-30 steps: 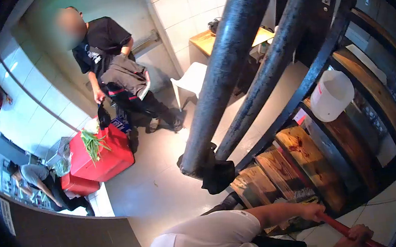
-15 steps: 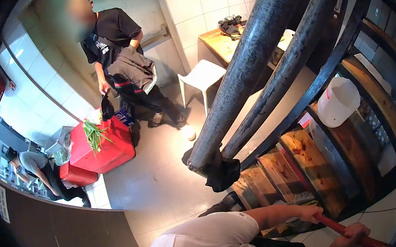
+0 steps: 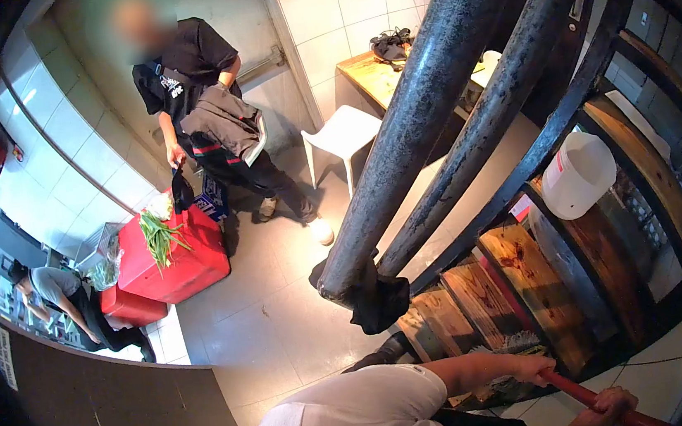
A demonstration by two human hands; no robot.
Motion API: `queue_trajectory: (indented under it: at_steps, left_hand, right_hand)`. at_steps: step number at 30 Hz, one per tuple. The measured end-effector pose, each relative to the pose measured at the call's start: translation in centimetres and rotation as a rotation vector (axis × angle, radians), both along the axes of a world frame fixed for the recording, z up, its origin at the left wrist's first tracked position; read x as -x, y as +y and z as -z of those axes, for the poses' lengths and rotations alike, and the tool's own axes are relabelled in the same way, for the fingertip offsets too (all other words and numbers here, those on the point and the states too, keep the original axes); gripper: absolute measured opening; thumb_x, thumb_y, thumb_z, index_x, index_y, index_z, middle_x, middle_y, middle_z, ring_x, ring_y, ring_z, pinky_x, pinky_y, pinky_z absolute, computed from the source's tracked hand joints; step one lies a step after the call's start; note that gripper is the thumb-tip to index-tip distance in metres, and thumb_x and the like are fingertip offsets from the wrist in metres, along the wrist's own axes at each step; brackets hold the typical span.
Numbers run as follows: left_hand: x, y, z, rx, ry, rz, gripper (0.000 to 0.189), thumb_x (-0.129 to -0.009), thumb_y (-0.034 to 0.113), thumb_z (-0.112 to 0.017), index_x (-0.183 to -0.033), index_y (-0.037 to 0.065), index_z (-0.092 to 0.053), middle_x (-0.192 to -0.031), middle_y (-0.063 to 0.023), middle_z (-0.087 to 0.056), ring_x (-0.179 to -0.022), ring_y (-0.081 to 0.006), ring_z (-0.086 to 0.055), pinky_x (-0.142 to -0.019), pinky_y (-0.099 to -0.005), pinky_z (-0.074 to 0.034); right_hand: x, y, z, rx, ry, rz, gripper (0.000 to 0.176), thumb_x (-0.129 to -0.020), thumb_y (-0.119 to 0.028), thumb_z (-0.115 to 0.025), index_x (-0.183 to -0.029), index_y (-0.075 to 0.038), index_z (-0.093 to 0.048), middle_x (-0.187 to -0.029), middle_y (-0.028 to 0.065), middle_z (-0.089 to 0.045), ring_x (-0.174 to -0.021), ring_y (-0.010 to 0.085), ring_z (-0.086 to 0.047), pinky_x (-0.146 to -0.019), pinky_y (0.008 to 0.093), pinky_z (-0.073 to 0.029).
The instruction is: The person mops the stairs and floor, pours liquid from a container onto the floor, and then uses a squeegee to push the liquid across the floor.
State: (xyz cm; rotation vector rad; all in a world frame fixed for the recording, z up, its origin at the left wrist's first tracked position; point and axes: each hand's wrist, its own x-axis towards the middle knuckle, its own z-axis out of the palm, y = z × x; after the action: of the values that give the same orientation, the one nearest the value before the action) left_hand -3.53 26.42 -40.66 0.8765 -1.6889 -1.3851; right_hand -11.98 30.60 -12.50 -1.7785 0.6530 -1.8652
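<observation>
My left hand wraps around the red pole of a mop, with the arm in a white short sleeve stretched to the right. Farther up the pole, my right hand is closed around it near the bottom edge of the view. Grey strands spread at the pole's far end, beside the lower wooden steps; my arm and hand hide part of them. The pole's upper end runs out of view at bottom right.
Thick dark pipes cross the middle. A white plastic container sits on a step. At left are red boxes with green stalks. A person holds clothing near a white stool; another person bends farther left.
The view has shifted slightly. The grey strands show a little more clearly beside the steps. Both hands keep their grip on the red pole, almost in the same place.
</observation>
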Motion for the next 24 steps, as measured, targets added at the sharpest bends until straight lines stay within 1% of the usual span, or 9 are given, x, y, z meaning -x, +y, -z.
queue_trajectory:
  at_steps: [2, 5, 11, 14, 16, 18, 21, 23, 24]
  left_hand:
    - [-0.3, 0.2, -0.7, 0.04, -0.01, -0.02, 0.025, -0.077, 0.016, -0.069, -0.09, 0.007, -0.049, -0.082, -0.0099, -0.055, -0.08, -0.0247, -0.055, -0.07, -0.0379, -0.041]
    - [-0.7, 0.5, -1.6, 0.037, 0.012, -0.018, 0.025, -0.077, 0.016, -0.069, -0.089, 0.007, -0.049, -0.082, -0.0098, -0.055, -0.079, -0.0243, -0.055, -0.07, -0.0378, -0.041]
    - [0.3, -0.1, 0.1, 0.031, -0.004, -0.034, 0.027, -0.076, 0.018, -0.07, -0.09, 0.007, -0.05, -0.082, -0.01, -0.055, -0.078, -0.0255, -0.055, -0.071, -0.038, -0.042]
    - [0.2, 0.1, -0.6, 0.002, -0.036, -0.034, 0.028, -0.076, 0.02, -0.071, -0.092, 0.007, -0.051, -0.084, -0.0106, -0.056, -0.08, -0.0262, -0.056, -0.072, -0.0387, -0.042]
    - [-0.4, 0.5, -1.7, -0.009, -0.059, -0.033, 0.029, -0.077, 0.021, -0.071, -0.094, 0.007, -0.051, -0.086, -0.0111, -0.056, -0.083, -0.0269, -0.056, -0.073, -0.0393, -0.042]
    - [-0.5, 0.8, -2.3, 0.004, -0.076, -0.039, 0.029, -0.077, 0.022, -0.07, -0.094, 0.008, -0.051, -0.088, -0.0116, -0.056, -0.085, -0.0278, -0.056, -0.074, -0.0399, -0.042]
    - [-0.1, 0.5, -1.6, -0.024, -0.045, 0.007, 0.03, -0.078, 0.023, -0.07, -0.095, 0.008, -0.051, -0.09, -0.0123, -0.056, -0.088, -0.0292, -0.055, -0.075, -0.0403, -0.042]
    - [-0.1, 0.5, -1.8, 0.001, -0.08, 0.007, 0.031, -0.078, 0.024, -0.07, -0.096, 0.008, -0.051, -0.091, -0.0126, -0.056, -0.088, -0.0298, -0.055, -0.076, -0.0407, -0.042]
    - [-0.1, 0.5, -1.9, 0.014, -0.097, 0.005, 0.031, -0.078, 0.025, -0.07, -0.096, 0.008, -0.051, -0.091, -0.0127, -0.056, -0.088, -0.0301, -0.055, -0.076, -0.0409, -0.042]
  right_hand:
    - [-0.8, 0.3, -0.8, -0.022, -0.072, -0.05, 0.031, -0.094, -0.021, -0.052, -0.066, -0.011, -0.043, -0.049, -0.0032, -0.039, -0.038, 0.0083, -0.036, -0.036, 0.0242, -0.03]
    - [-0.7, 0.2, -0.3, -0.042, -0.125, 0.034, 0.031, -0.094, -0.019, -0.052, -0.065, -0.011, -0.043, -0.049, -0.0032, -0.04, -0.038, 0.0081, -0.036, -0.036, 0.0239, -0.03]
    - [0.1, 0.0, 0.1, -0.045, -0.097, 0.034, 0.031, -0.094, -0.018, -0.052, -0.066, -0.011, -0.042, -0.048, -0.0033, -0.038, -0.038, 0.0083, -0.035, -0.036, 0.0246, -0.03]
    - [1.1, -0.1, 0.7, -0.049, -0.052, 0.051, 0.029, -0.095, -0.014, -0.046, -0.066, -0.01, -0.041, -0.051, -0.0028, -0.039, -0.041, 0.0108, -0.038, -0.039, 0.0263, -0.033]
    - [7.2, -4.1, 6.9, 0.42, 0.397, 0.674, 0.03, -0.096, -0.012, -0.037, -0.066, -0.01, -0.04, -0.054, -0.0019, -0.04, -0.045, 0.0127, -0.041, -0.043, 0.0283, -0.035]
    - [8.9, -4.7, 7.7, 0.614, 0.664, 0.943, 0.031, -0.096, -0.012, -0.032, -0.066, -0.011, -0.038, -0.057, -0.0011, -0.041, -0.048, 0.0139, -0.042, -0.046, 0.0298, -0.036]
    - [5.0, -1.1, 2.7, 0.367, 0.628, 0.728, 0.03, -0.095, -0.015, -0.032, -0.065, -0.012, -0.034, -0.058, -0.0008, -0.04, -0.051, 0.0135, -0.042, -0.049, 0.0312, -0.036]
    - [4.3, 0.2, 1.9, 0.043, 0.417, 0.46, 0.032, -0.095, -0.02, -0.037, -0.064, -0.014, -0.031, -0.056, -0.0014, -0.038, -0.051, 0.0118, -0.041, -0.049, 0.0315, -0.035]
    - [4.4, 0.2, 1.9, -0.03, 0.32, 0.306, 0.033, -0.095, -0.021, -0.039, -0.064, -0.014, -0.03, -0.054, -0.0019, -0.036, -0.049, 0.0111, -0.04, -0.048, 0.0311, -0.034]
